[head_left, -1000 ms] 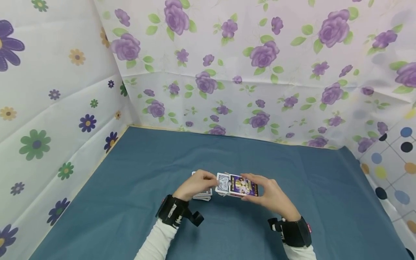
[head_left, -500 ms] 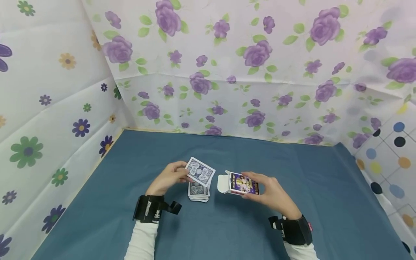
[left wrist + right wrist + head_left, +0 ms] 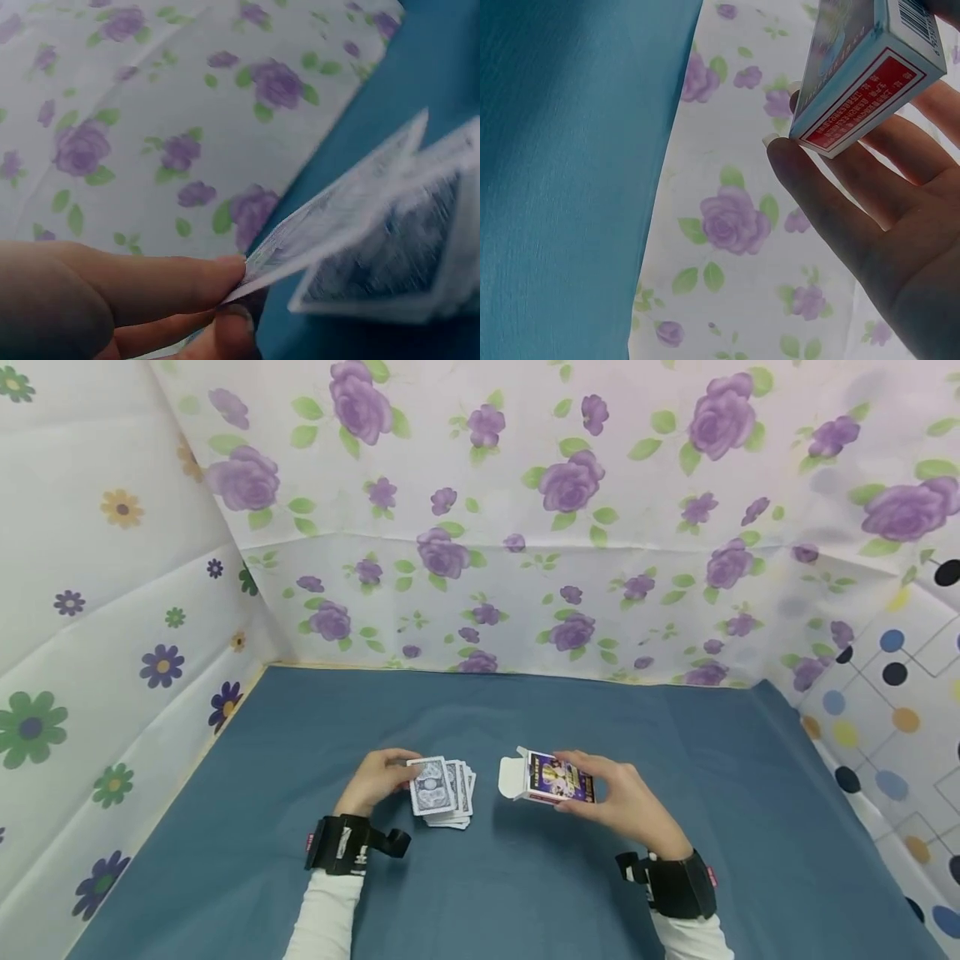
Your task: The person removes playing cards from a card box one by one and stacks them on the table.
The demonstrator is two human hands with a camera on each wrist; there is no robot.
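My left hand (image 3: 377, 779) pinches a playing card (image 3: 432, 787) by its left edge, between thumb and fingers. The card shows a patterned back and overlaps a loose stack of playing cards (image 3: 467, 793) on the cloth. In the left wrist view the pinched card (image 3: 330, 217) slants up from the fingertips, and the stack (image 3: 390, 262) lies just beyond it. My right hand (image 3: 626, 793) grips a purple card box (image 3: 561, 779) around its right end, above the cloth. Its white flap (image 3: 513, 777) stands open toward the stack. The right wrist view shows the box's side (image 3: 866, 101) with a red label.
A blue cloth (image 3: 525, 893) covers the table. White sheets with purple flowers (image 3: 570, 485) hang behind it, with more patterned sheets at the left (image 3: 90, 693) and right (image 3: 885, 727). Black straps with small cameras sit on both wrists.
My left hand has drawn the card away from the box's open end, leftward, and lowered it onto the left side of the stack. My right hand keeps holding the box in nearly the same place.
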